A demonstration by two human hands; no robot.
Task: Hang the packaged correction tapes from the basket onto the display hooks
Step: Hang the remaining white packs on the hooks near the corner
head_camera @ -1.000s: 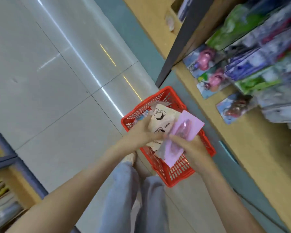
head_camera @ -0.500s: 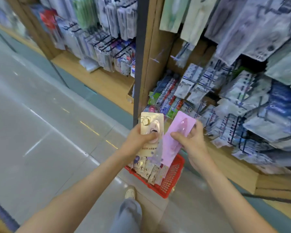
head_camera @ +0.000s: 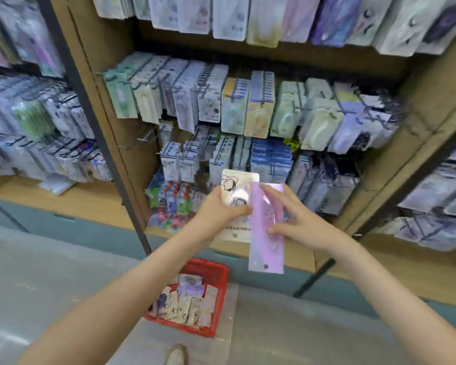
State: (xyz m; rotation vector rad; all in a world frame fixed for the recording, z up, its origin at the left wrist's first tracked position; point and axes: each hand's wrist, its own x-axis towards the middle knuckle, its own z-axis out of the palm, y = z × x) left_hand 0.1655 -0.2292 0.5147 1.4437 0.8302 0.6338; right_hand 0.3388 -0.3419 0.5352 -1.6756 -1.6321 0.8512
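Two packaged correction tapes are held up in front of the display shelving. The cream package (head_camera: 238,191), printed with a cartoon figure, is gripped in the left hand (head_camera: 219,210), thumb across its face. The pink package (head_camera: 266,233) overlaps the cream one's right edge and hangs lower, its hang hole at the bottom end. The right hand (head_camera: 298,222) pinches the pink package, fingers (head_camera: 270,189) spread over its upper part and thumb at its side. Further packaged tapes (head_camera: 187,304) lie loose in the red basket (head_camera: 216,293), which stands on the floor (head_camera: 50,272) below the hands. Behind, display hooks (head_camera: 145,137) carry dense rows of hanging packages (head_camera: 258,109); detail there is blurred. A shoe tip (head_camera: 177,355) shows at the bottom edge.
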